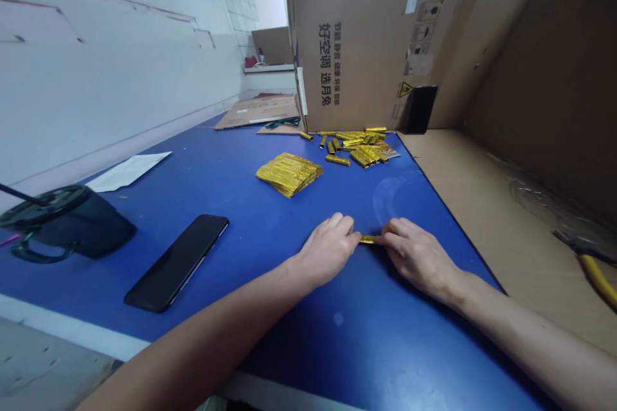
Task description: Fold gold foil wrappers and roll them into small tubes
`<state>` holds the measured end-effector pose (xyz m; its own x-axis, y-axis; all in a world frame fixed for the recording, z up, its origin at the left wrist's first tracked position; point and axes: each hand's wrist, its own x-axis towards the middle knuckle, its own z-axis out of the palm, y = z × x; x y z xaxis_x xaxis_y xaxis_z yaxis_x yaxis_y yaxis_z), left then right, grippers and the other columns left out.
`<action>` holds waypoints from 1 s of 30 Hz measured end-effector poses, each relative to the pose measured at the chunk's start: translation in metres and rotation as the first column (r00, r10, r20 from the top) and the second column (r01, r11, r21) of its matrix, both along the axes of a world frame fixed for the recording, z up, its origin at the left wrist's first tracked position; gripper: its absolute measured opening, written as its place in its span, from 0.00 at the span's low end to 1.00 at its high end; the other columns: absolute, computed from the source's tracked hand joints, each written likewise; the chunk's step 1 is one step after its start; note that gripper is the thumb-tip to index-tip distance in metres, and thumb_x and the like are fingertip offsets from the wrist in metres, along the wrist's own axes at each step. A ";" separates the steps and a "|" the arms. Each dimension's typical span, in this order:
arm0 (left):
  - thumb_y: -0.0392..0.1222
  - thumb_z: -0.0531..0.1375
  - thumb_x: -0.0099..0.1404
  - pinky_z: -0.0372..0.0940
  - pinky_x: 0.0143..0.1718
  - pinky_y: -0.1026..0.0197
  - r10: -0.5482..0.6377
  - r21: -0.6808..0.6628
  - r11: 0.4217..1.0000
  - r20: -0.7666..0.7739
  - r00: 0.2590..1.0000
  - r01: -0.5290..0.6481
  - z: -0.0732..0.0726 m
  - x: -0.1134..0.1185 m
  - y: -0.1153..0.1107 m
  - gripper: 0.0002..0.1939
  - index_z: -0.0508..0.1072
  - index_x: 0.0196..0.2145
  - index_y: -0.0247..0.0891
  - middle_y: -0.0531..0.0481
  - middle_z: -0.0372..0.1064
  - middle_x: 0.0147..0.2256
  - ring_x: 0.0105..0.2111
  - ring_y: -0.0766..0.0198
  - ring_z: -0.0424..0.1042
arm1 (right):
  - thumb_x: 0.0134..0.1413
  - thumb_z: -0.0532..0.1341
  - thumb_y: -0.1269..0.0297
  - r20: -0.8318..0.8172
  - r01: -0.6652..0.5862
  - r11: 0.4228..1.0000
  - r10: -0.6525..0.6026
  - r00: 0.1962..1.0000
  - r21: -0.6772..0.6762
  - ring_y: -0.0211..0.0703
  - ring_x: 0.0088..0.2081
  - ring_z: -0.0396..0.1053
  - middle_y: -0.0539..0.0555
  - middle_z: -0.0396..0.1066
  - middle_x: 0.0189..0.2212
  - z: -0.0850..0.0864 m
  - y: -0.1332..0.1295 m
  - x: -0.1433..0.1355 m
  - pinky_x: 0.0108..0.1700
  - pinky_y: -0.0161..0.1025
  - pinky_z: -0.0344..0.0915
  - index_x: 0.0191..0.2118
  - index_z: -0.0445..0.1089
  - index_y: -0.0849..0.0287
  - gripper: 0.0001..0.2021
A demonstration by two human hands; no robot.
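Note:
A small gold foil strip (368, 239) lies between my hands, low over the blue table (270, 244). My left hand (331, 245) pinches its left end with curled fingers. At its right end, my right hand (415, 253) has its fingers closed on the strip. Beyond my left hand rests a flat stack of gold foil sheets (289, 173). Farther back, several narrow gold rolls (365, 155) lie in a loose pile near the cardboard box. The fingertips partly cover the strip's ends.
A black phone (177, 263) and a dark lidded mug (72, 221) with a straw stand at left, near a white paper (130, 171). A large cardboard box (366, 45) rises behind. Yellow-handled pliers (596, 275) lie on cardboard at far right; a dark device (421, 110) leans on the box.

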<state>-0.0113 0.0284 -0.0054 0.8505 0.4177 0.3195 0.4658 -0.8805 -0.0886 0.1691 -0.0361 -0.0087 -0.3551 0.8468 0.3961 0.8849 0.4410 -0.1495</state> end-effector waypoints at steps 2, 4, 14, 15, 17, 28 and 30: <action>0.36 0.45 0.65 0.57 0.32 0.61 -0.002 0.015 1.000 -0.069 0.998 0.003 0.002 -0.001 -0.001 0.13 0.69 0.35 0.34 0.47 0.59 0.31 0.33 0.62 0.57 | 0.52 0.48 0.76 0.094 -0.022 0.999 0.025 0.995 -0.034 0.41 0.32 0.59 0.56 0.63 0.29 0.000 -0.001 -0.001 0.34 0.37 0.58 0.32 0.69 0.61 0.13; 0.36 0.45 0.65 0.58 0.32 0.61 -0.002 0.003 1.000 -0.116 0.993 0.003 0.003 -0.001 -0.002 0.13 0.69 0.35 0.34 0.47 0.59 0.31 0.33 0.62 0.58 | 0.51 0.48 0.77 0.146 -0.034 0.998 0.041 0.988 -0.050 0.41 0.31 0.59 0.56 0.63 0.29 0.001 -0.002 -0.003 0.34 0.36 0.58 0.33 0.69 0.60 0.13; 0.34 0.48 0.63 0.57 0.32 0.61 -0.023 -0.019 1.000 -0.213 0.977 0.019 0.009 -0.004 0.001 0.10 0.68 0.37 0.35 0.47 0.61 0.32 0.33 0.61 0.59 | 0.53 0.49 0.74 0.312 -0.019 0.994 0.054 0.949 -0.112 0.40 0.30 0.58 0.55 0.63 0.29 0.008 -0.005 -0.009 0.33 0.37 0.56 0.30 0.68 0.59 0.12; 0.34 0.48 0.62 0.57 0.32 0.61 -0.026 -0.013 1.000 -0.227 0.973 0.024 0.010 -0.004 0.000 0.10 0.68 0.37 0.35 0.47 0.61 0.32 0.33 0.61 0.60 | 0.53 0.49 0.74 0.333 -0.013 0.994 0.048 0.942 -0.106 0.40 0.30 0.58 0.55 0.63 0.29 0.009 -0.006 -0.010 0.32 0.37 0.56 0.30 0.68 0.59 0.12; 0.33 0.48 0.62 0.57 0.32 0.60 -0.022 0.008 1.000 -0.253 0.967 0.025 0.012 -0.003 -0.004 0.10 0.67 0.38 0.34 0.46 0.61 0.33 0.34 0.60 0.60 | 0.52 0.49 0.74 0.375 -0.001 0.995 0.038 0.926 -0.099 0.41 0.29 0.58 0.55 0.63 0.29 0.010 -0.008 -0.013 0.32 0.37 0.56 0.29 0.68 0.60 0.11; 0.49 0.44 0.64 0.45 0.51 0.52 -0.020 -0.060 0.998 -0.211 0.977 0.007 -0.006 -0.017 -0.014 0.26 0.53 0.54 0.27 0.37 0.50 0.55 0.54 0.54 0.49 | 0.52 0.49 0.74 0.462 0.040 0.995 0.007 0.887 -0.092 0.45 0.31 0.65 0.59 0.67 0.30 0.016 -0.014 -0.026 0.33 0.40 0.62 0.31 0.69 0.64 0.12; 0.54 0.41 0.64 0.42 0.53 0.51 -0.013 -0.102 0.995 -0.222 0.975 -0.010 -0.007 -0.020 -0.015 0.30 0.51 0.55 0.27 0.37 0.46 0.56 0.56 0.54 0.46 | 0.52 0.48 0.75 0.453 0.040 0.995 0.007 0.891 -0.095 0.46 0.34 0.67 0.61 0.69 0.34 0.012 -0.015 -0.027 0.36 0.41 0.64 0.35 0.69 0.67 0.13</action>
